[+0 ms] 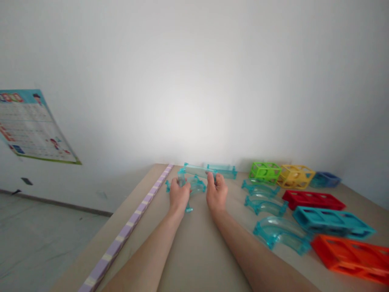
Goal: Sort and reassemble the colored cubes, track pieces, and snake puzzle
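Note:
My left hand [179,195] is closed around a clear teal track piece [181,177], much of it hidden by the fingers. My right hand [216,190] pinches the near right end of a long straight clear teal track piece [197,170]. The far left end of that straight piece meets the top of the piece in my left hand; whether they are locked together cannot be made out. Between the hands, just beside my left fingers, shows a curved clear teal track piece [196,184]. Another straight teal track piece [226,170] lies behind my right hand near the wall.
Curved teal track pieces [266,205] lie to the right. Beyond them are a green frame block [265,172], a yellow one [296,176], and long red [314,200], teal [332,222] and orange [352,257] blocks. A purple striped strip [130,223] runs along the table's left side.

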### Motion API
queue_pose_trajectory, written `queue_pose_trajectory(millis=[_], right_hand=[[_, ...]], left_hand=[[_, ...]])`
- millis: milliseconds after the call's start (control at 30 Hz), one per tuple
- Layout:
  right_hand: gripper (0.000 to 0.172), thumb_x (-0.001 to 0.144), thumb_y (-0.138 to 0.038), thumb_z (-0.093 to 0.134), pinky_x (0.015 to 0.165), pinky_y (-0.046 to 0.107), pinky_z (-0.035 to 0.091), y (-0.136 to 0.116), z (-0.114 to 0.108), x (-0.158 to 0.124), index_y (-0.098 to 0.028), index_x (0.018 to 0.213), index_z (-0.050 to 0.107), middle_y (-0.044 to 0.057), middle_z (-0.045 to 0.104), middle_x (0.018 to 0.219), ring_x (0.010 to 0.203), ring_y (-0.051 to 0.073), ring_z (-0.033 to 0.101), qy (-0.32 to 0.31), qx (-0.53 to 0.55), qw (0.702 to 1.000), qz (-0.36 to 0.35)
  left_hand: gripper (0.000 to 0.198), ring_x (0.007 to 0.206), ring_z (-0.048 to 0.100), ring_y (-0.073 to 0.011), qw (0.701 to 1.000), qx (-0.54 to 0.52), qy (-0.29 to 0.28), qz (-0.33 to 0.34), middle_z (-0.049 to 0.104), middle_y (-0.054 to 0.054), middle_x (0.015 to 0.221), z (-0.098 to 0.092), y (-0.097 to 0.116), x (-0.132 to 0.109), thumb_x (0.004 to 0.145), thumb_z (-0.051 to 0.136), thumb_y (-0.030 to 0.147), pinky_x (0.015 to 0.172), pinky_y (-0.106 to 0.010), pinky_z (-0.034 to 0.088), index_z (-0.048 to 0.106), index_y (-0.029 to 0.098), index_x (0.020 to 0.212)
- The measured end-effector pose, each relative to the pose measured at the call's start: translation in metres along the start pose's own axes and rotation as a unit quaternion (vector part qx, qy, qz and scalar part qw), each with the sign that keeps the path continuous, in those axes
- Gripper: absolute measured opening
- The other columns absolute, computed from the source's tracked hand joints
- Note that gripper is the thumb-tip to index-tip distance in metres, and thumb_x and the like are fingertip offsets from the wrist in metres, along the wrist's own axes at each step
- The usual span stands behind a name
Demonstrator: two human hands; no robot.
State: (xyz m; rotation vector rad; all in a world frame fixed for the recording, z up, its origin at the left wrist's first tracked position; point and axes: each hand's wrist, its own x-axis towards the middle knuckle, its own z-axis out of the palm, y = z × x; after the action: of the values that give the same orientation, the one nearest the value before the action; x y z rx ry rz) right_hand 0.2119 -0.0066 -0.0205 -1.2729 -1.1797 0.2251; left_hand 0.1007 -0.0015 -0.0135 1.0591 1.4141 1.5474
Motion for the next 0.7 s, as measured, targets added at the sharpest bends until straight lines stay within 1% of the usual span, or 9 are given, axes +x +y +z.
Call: queue_pose_trajectory(millis=[100, 167, 233, 300, 367, 433, 500, 567, 700], right_hand=[[0.035, 0.093, -0.044, 0.044, 0.058, 0.024, 0.047, -0.014, -0.018, -0.027, -0.018, 0.082, 0.065, 0.008, 0.059, 0.095, 0.079, 0.016, 0.058, -0.021, 0.045, 0.999, -0.015], [0.023, 0.091, -0.031, 0.048, 0.070, 0.027, 0.052, -0.023, -0.033, -0.047, -0.022, 0.094, 0.069, 0.009, 0.058, 0.110, 0.094, 0.019, 0.059, -0.129, 0.099, 0.984, -0.068], [0.034, 0.087, -0.018, 0.046, 0.083, 0.032, 0.052, -0.031, -0.046, -0.061, -0.026, 0.115, 0.064, 0.009, 0.055, 0.121, 0.102, 0.020, 0.058, -0.210, 0.091, 0.965, -0.129], [0.050, 0.079, -0.010, 0.044, 0.093, 0.037, 0.048, -0.034, -0.055, -0.065, -0.026, 0.124, 0.059, 0.008, 0.056, 0.124, 0.112, 0.022, 0.055, -0.218, 0.076, 0.962, -0.144], [0.054, 0.071, -0.009, 0.044, 0.093, 0.038, 0.048, -0.034, -0.059, -0.062, -0.025, 0.121, 0.060, 0.008, 0.059, 0.120, 0.113, 0.024, 0.055, -0.203, 0.088, 0.968, -0.119], [0.050, 0.069, -0.013, 0.045, 0.084, 0.037, 0.052, -0.031, -0.059, -0.057, -0.023, 0.115, 0.062, 0.008, 0.064, 0.115, 0.103, 0.024, 0.060, -0.211, 0.127, 0.966, -0.077], [0.044, 0.075, -0.020, 0.045, 0.077, 0.036, 0.053, -0.028, -0.058, -0.054, -0.022, 0.116, 0.061, 0.008, 0.067, 0.110, 0.093, 0.023, 0.063, -0.235, 0.168, 0.956, -0.040], [0.043, 0.083, -0.028, 0.046, 0.078, 0.036, 0.053, -0.028, -0.056, -0.055, -0.021, 0.124, 0.057, 0.008, 0.067, 0.110, 0.091, 0.023, 0.063, -0.244, 0.194, 0.950, -0.016], [0.043, 0.091, -0.041, 0.047, 0.085, 0.036, 0.051, -0.032, -0.053, -0.060, -0.021, 0.128, 0.054, 0.010, 0.064, 0.120, 0.103, 0.023, 0.061, -0.221, 0.180, 0.958, -0.009]], left_hand=[[0.021, 0.074, 0.071, -0.0202, 0.996, -0.076, -0.034, -0.019, 0.070, -0.008, 0.087, 0.001, 0.012, -0.009, 0.069, 0.061, 0.026, 0.063, -0.031, 0.056, 0.056, 0.017, 0.087], [0.028, 0.067, 0.070, -0.0211, 0.984, -0.152, -0.079, -0.058, 0.071, -0.008, 0.080, 0.002, 0.022, -0.017, 0.069, 0.064, 0.032, 0.060, -0.031, 0.056, 0.058, 0.016, 0.091], [0.033, 0.064, 0.070, -0.0218, 0.963, -0.221, -0.121, -0.098, 0.071, -0.007, 0.075, 0.001, 0.030, -0.025, 0.066, 0.068, 0.036, 0.058, -0.031, 0.055, 0.060, 0.015, 0.091], [0.034, 0.063, 0.069, -0.0210, 0.953, -0.247, -0.142, -0.106, 0.071, -0.006, 0.073, 0.000, 0.034, -0.029, 0.063, 0.070, 0.034, 0.057, -0.030, 0.054, 0.061, 0.015, 0.090], [0.031, 0.061, 0.068, -0.0190, 0.957, -0.236, -0.146, -0.091, 0.071, -0.004, 0.072, 0.000, 0.033, -0.032, 0.064, 0.069, 0.033, 0.057, -0.029, 0.054, 0.062, 0.016, 0.089], [0.030, 0.059, 0.067, -0.0173, 0.967, -0.204, -0.138, -0.070, 0.070, -0.003, 0.072, 0.001, 0.030, -0.032, 0.067, 0.068, 0.034, 0.057, -0.028, 0.053, 0.062, 0.016, 0.090], [0.033, 0.059, 0.066, -0.0167, 0.978, -0.164, -0.120, -0.042, 0.069, -0.003, 0.073, 0.002, 0.026, -0.030, 0.072, 0.066, 0.042, 0.057, -0.028, 0.052, 0.062, 0.017, 0.093], [0.040, 0.062, 0.065, -0.0172, 0.988, -0.116, -0.105, -0.013, 0.068, -0.003, 0.074, 0.003, 0.022, -0.027, 0.076, 0.061, 0.053, 0.059, -0.028, 0.051, 0.061, 0.017, 0.092], [0.051, 0.070, 0.064, -0.0190, 0.994, -0.035, -0.100, 0.029, 0.066, -0.005, 0.072, 0.003, 0.017, -0.022, 0.080, 0.050, 0.066, 0.067, -0.029, 0.049, 0.061, 0.016, 0.082]])
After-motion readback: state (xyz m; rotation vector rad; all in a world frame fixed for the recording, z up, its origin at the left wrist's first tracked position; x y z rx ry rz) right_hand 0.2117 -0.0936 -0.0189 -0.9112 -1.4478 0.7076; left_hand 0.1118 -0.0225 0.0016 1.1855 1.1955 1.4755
